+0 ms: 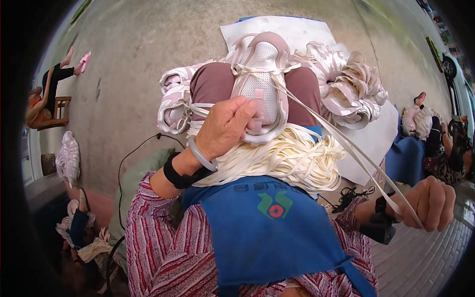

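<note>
A white mesh and dusty pink shoe upper (268,55) lies across my knees. My left hand (230,118) is closed on its near part, by the pink tab, with the fingertips partly hidden. From the upper's middle, a pale shoelace (341,133) stretches taut in two strands down to the right. Its ends are gripped in the fist of my right hand (429,204), held well out to the side. A heap of loose cream laces (287,158) rests on my lap, over a blue apron (277,242).
Stacked shoe uppers (356,91) sit right of my knees, more uppers (173,106) to the left. White sheets (297,29) lie beyond. A black cable (121,173) runs along the left. One person (42,106) sits far left, another (440,143) far right near a car (462,94).
</note>
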`<state>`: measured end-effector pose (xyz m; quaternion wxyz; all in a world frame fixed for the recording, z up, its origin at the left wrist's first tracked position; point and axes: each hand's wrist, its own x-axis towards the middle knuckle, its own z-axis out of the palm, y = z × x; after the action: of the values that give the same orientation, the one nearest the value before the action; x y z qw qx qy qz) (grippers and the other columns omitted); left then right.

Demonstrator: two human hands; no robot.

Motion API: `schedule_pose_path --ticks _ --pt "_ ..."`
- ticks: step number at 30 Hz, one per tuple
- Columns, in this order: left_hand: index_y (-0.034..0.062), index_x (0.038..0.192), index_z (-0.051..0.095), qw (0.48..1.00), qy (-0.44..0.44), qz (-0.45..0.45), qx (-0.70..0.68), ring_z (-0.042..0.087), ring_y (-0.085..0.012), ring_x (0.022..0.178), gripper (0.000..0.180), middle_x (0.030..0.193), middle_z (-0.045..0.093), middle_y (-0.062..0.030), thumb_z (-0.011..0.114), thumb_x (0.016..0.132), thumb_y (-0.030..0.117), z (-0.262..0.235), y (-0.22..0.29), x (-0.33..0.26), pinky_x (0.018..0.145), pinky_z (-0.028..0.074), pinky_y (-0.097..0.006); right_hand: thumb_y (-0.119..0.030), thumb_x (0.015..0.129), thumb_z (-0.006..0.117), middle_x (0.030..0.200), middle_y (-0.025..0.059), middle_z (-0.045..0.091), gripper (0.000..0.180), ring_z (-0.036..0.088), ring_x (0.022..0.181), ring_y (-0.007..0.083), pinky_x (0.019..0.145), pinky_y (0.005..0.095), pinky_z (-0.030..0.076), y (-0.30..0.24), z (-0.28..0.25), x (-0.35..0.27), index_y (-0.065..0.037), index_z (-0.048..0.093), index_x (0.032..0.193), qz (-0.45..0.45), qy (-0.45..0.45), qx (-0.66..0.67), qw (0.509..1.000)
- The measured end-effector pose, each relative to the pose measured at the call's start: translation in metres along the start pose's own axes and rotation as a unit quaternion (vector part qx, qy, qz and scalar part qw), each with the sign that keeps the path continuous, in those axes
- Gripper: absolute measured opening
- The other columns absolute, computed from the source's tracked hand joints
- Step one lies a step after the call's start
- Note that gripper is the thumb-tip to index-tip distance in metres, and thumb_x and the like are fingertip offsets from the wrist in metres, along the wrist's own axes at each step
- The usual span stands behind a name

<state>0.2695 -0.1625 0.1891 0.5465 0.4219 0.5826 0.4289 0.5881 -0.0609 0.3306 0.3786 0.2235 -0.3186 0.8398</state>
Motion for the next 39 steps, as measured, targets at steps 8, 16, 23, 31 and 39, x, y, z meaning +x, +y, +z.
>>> schedule_pose_path --ticks 8,16,23,31,39 --pt "0.0001 0.111 0.057 0.895 -0.109 -0.172 -0.397 0.063 -0.0139 0.067 0.047 0.088 0.066 -0.0107 0.032 0.102 0.039 0.041 0.026 0.045 0.057 0.050 -0.026 -0.005 0.079 0.062 0.065 0.0204 0.061 0.018 0.052 0.039 0.0124 0.035 0.0210 0.041 0.066 0.017 0.051 0.008 0.062 0.066 0.063 -0.083 0.042 0.994" --pt "0.0054 0.085 0.055 0.963 -0.156 -0.068 -0.209 0.044 -0.0059 0.043 0.038 0.051 0.050 0.0014 0.039 0.102 0.035 0.030 0.024 0.018 0.043 0.034 -0.019 -0.021 0.093 0.057 0.061 0.0030 0.050 0.026 0.049 0.052 0.0088 0.046 0.0243 0.036 0.086 -0.057 0.018 0.005 0.057 0.098 0.297 0.319 -0.403 0.805" --pt "0.0045 0.080 0.056 0.970 -0.224 -0.015 -0.090 0.052 -0.0090 0.054 0.042 0.060 0.051 -0.0012 0.039 0.101 0.036 0.034 0.043 -0.002 0.048 0.042 -0.024 -0.026 0.087 0.062 0.063 0.0218 0.059 0.050 0.062 0.060 0.0382 0.054 0.0447 0.046 0.151 -0.123 0.002 0.005 0.036 0.118 0.361 0.089 -0.739 0.561" --pt "0.0039 0.078 0.055 0.930 -0.247 0.268 0.043 0.059 -0.0188 0.053 0.036 0.060 0.057 -0.0049 0.039 0.101 0.026 0.055 0.056 -0.006 0.054 0.047 -0.030 -0.009 0.082 0.057 0.063 0.0243 0.059 0.027 0.060 0.056 0.0430 0.052 0.0501 0.048 0.171 -0.173 -0.003 0.003 0.039 0.099 0.342 0.006 -0.832 0.438" --pt "0.0016 0.078 0.057 0.893 -0.298 0.318 0.116 0.059 -0.0326 0.058 0.031 0.059 0.056 -0.0112 0.045 0.097 0.021 0.093 0.061 -0.012 0.056 0.047 -0.041 -0.031 0.095 0.055 0.068 0.0136 0.060 0.039 0.059 0.059 0.0239 0.059 0.0358 0.046 0.149 -0.129 0.008 0.004 0.050 0.113 0.333 0.168 -0.713 0.594"
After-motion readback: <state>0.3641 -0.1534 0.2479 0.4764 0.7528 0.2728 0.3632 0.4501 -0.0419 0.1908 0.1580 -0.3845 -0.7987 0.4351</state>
